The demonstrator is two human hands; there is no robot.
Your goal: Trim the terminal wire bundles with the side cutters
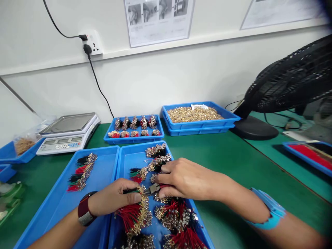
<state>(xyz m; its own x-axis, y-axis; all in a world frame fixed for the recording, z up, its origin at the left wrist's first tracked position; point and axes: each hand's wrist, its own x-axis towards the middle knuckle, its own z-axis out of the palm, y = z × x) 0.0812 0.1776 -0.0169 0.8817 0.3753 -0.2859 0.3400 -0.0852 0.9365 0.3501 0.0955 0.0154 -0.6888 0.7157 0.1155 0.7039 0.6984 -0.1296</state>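
My left hand (114, 200) is closed around a bundle of red wires with metal terminals (133, 214), held over a blue tray (127, 159) full of similar bundles. My right hand (185, 180) is closed on small pliers (155, 188) whose jaws meet the bundle at my left thumb. Several wire bundles (176, 216) in red, black and green lie in the tray below both hands. A dark red watch sits on my left wrist and a blue band on my right forearm.
A second blue tray (101, 173) at left holds a few bundles. Behind stand a tray of bundles (135, 128), a tray of loose brass terminals (194, 114), a weighing scale (67, 133) and a black fan (290, 86). Green mat covers the bench.
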